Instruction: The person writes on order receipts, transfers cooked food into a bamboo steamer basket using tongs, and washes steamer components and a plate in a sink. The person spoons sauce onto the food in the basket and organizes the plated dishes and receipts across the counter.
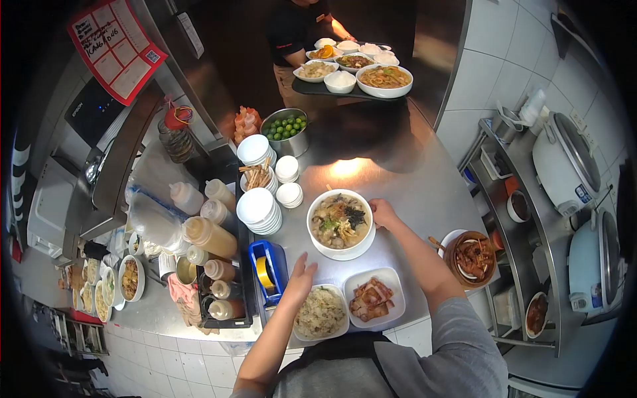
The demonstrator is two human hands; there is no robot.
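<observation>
A white bowl of soup with dark shreds, chopped greens and crisp yellow strips on top sits on a white saucer on the steel counter. My right hand grips the bowl's right side; the fingertips are partly hidden. My left hand holds nothing, its fingers stretched out, between the blue tape dispenser and the bowl. Just below that hand is a square white dish of fried rice. Beside it stands another square dish with sliced browned meat.
Squeeze bottles fill a black crate at left. Stacked white bowls and a pot of green limes stand behind. Across the counter, a person holds a loaded black tray. A brown bowl of meat and rice cookers are at right.
</observation>
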